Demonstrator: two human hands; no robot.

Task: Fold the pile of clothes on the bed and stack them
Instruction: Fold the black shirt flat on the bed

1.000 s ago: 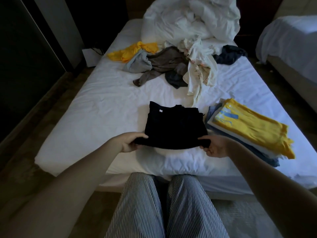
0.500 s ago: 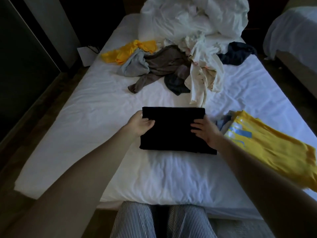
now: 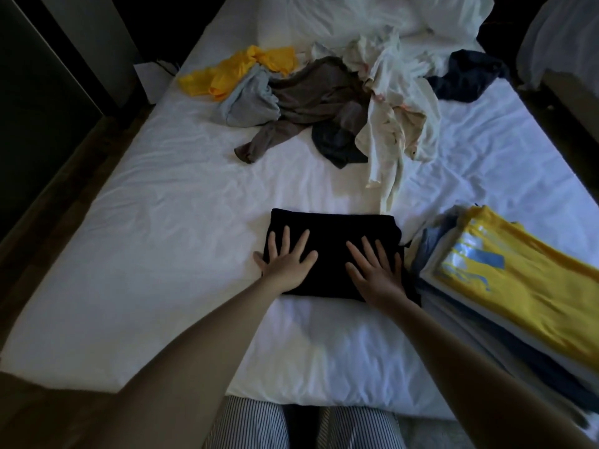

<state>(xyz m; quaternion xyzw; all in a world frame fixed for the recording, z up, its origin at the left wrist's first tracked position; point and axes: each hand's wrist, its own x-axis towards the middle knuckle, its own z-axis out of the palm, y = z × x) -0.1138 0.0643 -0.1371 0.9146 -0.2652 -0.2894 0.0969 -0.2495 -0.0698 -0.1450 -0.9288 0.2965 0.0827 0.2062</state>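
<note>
**A:** Where were your hands at that moment?

**B:** Your left hand (image 3: 287, 260) lay flat on the left half of the black garment (image 3: 330, 251). Its fingers (image 3: 286, 238) were straight and spread, pressing down and gripping nothing. The garment sat as a neat rectangle on the bed (image 3: 155, 228), just below the centre of the frame. Your right hand (image 3: 376, 270) pressed its right half the same way, flat, with the fingers (image 3: 368, 252) splayed.

**A:** So what counted as done?

**B:** I'd judge that piece was folded and you were only smoothing it. Just beside it, at the right edge of the frame, stood the folded stack (image 3: 434, 251), several layers with a yellow shirt (image 3: 525, 286) on top. The black one had not yet joined it.

**A:** And what was left for you?

**B:** There was a loose heap across the upper part of the frame. From the left it held a yellow garment (image 3: 240, 71), a pale grey one (image 3: 249, 103), a brown one (image 3: 311, 92), a dark piece (image 3: 337, 144), a cream one (image 3: 395, 118) and a navy one (image 3: 463, 79), all unfolded. I'd put you somewhere near the middle of the task. The next step looked like lifting the black piece onto the stack.
</note>
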